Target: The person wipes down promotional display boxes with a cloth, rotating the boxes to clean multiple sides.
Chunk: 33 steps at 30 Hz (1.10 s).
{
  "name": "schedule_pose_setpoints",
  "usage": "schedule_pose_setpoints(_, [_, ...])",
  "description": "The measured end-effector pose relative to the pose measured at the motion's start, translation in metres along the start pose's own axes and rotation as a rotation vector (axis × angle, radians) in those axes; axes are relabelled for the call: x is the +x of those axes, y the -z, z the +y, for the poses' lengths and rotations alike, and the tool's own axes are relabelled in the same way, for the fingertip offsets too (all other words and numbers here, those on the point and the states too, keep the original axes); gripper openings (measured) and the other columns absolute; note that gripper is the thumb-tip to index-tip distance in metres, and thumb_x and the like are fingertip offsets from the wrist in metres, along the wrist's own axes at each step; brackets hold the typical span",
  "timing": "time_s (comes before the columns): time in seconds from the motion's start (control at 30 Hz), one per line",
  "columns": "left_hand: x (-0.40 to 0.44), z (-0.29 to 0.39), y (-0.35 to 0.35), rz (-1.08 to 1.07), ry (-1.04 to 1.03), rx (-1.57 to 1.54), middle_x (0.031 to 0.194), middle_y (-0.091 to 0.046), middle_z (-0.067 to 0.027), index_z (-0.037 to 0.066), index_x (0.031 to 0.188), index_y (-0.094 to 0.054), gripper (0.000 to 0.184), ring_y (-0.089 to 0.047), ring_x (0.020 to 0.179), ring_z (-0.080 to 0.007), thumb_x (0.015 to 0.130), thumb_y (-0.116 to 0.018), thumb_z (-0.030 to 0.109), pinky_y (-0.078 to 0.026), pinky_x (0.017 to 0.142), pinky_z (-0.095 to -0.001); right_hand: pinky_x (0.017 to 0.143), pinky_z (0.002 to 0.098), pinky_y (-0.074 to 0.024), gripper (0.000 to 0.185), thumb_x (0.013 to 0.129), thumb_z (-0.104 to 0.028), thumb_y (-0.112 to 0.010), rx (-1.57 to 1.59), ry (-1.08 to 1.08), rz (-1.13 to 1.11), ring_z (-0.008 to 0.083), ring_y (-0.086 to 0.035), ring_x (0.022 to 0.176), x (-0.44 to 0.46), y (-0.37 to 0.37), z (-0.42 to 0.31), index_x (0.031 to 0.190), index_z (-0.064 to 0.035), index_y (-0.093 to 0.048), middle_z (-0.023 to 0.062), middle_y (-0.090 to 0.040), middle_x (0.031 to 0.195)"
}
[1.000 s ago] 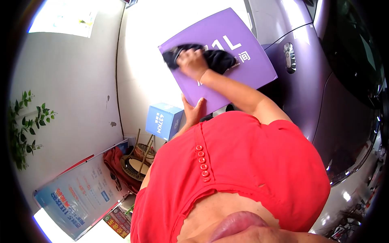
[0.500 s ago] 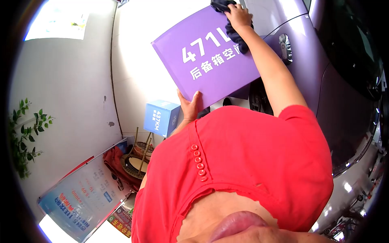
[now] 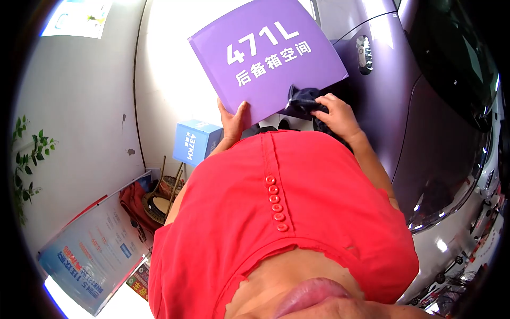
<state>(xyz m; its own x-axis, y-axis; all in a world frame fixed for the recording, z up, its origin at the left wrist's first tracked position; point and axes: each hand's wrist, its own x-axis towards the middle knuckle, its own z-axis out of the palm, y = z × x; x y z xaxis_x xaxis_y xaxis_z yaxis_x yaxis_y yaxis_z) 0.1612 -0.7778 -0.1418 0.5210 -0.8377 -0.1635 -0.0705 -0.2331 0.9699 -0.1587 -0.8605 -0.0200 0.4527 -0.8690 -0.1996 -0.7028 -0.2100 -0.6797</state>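
Observation:
A large purple box (image 3: 281,69) with white "471L" lettering is tilted in front of my chest. My left hand (image 3: 232,121) grips its lower left edge, with the thumb on the printed face and the fingers behind. A dark cloth (image 3: 304,100) is bunched in my right hand (image 3: 337,118), its fingers closed on it. The cloth touches the printed face near the box's lower right edge, and part of it hangs below.
A purple car (image 3: 388,95) with a door handle (image 3: 364,55) stands close on my right. To the left are a blue box (image 3: 196,142) marked "437KM", a basket (image 3: 169,185), a blue-and-white poster board (image 3: 98,250) and a leafy plant (image 3: 32,154) by the white wall (image 3: 85,95).
My right hand has moved with the cloth from the box's upper right edge down to its lower right edge. My left hand still holds the box.

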Motion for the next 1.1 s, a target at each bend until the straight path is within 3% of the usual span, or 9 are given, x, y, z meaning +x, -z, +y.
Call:
schedule_pose_setpoints(0.13, [0.003, -0.003, 0.007, -0.015, 0.004, 0.063, 0.144, -0.042, -0.0214, 0.000, 0.151, -0.026, 0.079, -0.042, 0.134, -0.0313, 0.090, -0.071, 0.023, -0.034, 0.112, -0.0396, 0.084, 0.0318, -0.0487, 0.027, 0.090, -0.015, -0.071, 0.520, -0.011, 0.147, 0.0212, -0.065, 0.090, 0.035, 0.036, -0.025, 0.110, 0.0016, -0.066, 0.0131, -0.066, 0.098])
schedule_pose_setpoints(0.27, [0.002, 0.016, 0.008, -0.043, 0.021, 0.196, 0.148, -0.039, -0.0267, -0.003, 0.151, -0.026, 0.061, -0.040, 0.137, -0.0359, 0.102, -0.049, 0.026, -0.028, 0.116, -0.0414, 0.089, 0.0397, -0.0491, 0.037, 0.094, -0.032, -0.067, -0.017, 0.070, 0.647, 0.0322, -0.064, 0.104, 0.120, 0.022, 0.031, 0.118, -0.0035, -0.064, 0.0170, -0.065, 0.116])
schedule_pose_setpoints(0.3, [0.008, 0.004, 0.002, 0.041, 0.025, 0.089, 0.150, -0.038, -0.0268, -0.003, 0.152, -0.025, 0.062, -0.038, 0.139, -0.0355, 0.103, -0.049, 0.026, -0.027, 0.117, -0.0410, 0.095, 0.0511, -0.0450, 0.051, 0.091, -0.047, -0.066, -0.205, 0.022, 0.661, 0.0370, -0.057, 0.118, 0.144, 0.005, 0.057, 0.125, -0.0097, -0.061, 0.0170, -0.058, 0.132])
schedule_pose_setpoints(0.4, [0.016, 0.004, -0.008, 0.071, 0.011, 0.033, 0.147, -0.042, -0.0261, -0.001, 0.153, -0.022, 0.063, -0.043, 0.136, -0.0346, 0.102, -0.051, 0.023, -0.032, 0.114, -0.0385, 0.104, 0.0631, -0.0317, 0.065, 0.081, -0.057, -0.071, -0.560, -0.041, 0.656, 0.0359, -0.040, 0.135, 0.169, -0.028, 0.038, 0.131, -0.0176, -0.058, 0.0122, -0.045, 0.148])
schedule_pose_setpoints(0.5, [0.013, 0.002, -0.013, 0.091, -0.051, 0.066, 0.129, -0.058, -0.0211, 0.002, 0.152, -0.026, 0.064, -0.060, 0.113, -0.0286, 0.101, -0.057, 0.026, -0.047, 0.097, -0.0355, 0.103, 0.0581, -0.0344, 0.065, 0.079, -0.054, -0.074, -0.602, 0.036, 0.615, 0.0343, -0.042, 0.134, 0.209, -0.031, 0.030, 0.132, -0.0200, -0.058, 0.0094, -0.046, 0.147])
schedule_pose_setpoints(0.63, [0.014, 0.006, -0.015, 0.062, -0.003, 0.115, 0.144, -0.046, -0.0295, -0.001, 0.155, -0.018, 0.079, -0.051, 0.129, -0.0426, 0.096, -0.061, 0.029, -0.042, 0.107, -0.0409, 0.104, 0.0591, -0.0337, 0.061, 0.082, -0.054, -0.071, -0.602, -0.001, 0.611, 0.0340, -0.042, 0.134, 0.276, -0.038, 0.011, 0.133, -0.0247, -0.057, 0.0070, -0.047, 0.147])
schedule_pose_setpoints(0.83, [0.010, 0.008, -0.015, 0.108, 0.020, 0.161, 0.146, -0.044, -0.0294, -0.002, 0.153, -0.023, 0.077, -0.048, 0.132, -0.0430, 0.096, -0.063, 0.031, -0.042, 0.107, -0.0426, 0.102, 0.0603, -0.0378, 0.051, 0.085, -0.045, -0.067, -0.587, 0.138, 0.537, 0.0345, -0.044, 0.132, 0.373, -0.081, -0.038, 0.133, -0.0281, -0.057, 0.0014, -0.048, 0.147])
schedule_pose_setpoints(0.93, [0.008, 0.020, -0.013, 0.113, 0.011, 0.169, 0.146, -0.045, -0.0287, -0.002, 0.153, -0.024, 0.077, -0.048, 0.131, -0.0430, 0.095, -0.063, 0.030, -0.042, 0.107, -0.0427, 0.103, 0.0525, -0.0410, 0.038, 0.083, -0.030, -0.072, -0.488, 0.309, 0.492, 0.0303, -0.048, 0.128, 0.369, -0.112, -0.110, 0.119, -0.0186, -0.063, 0.0039, -0.057, 0.134])
schedule_pose_setpoints(1.1, [0.005, 0.023, -0.013, 0.108, 0.076, 0.142, 0.144, -0.045, -0.0299, -0.002, 0.153, -0.023, 0.077, -0.049, 0.130, -0.0432, 0.096, -0.062, 0.031, -0.041, 0.107, -0.0430, 0.101, 0.0510, -0.0420, 0.039, 0.083, -0.030, -0.071, -0.423, 0.662, 0.291, 0.0276, -0.050, 0.126, 0.352, -0.174, -0.161, 0.121, -0.0228, -0.063, 0.0001, -0.055, 0.138])
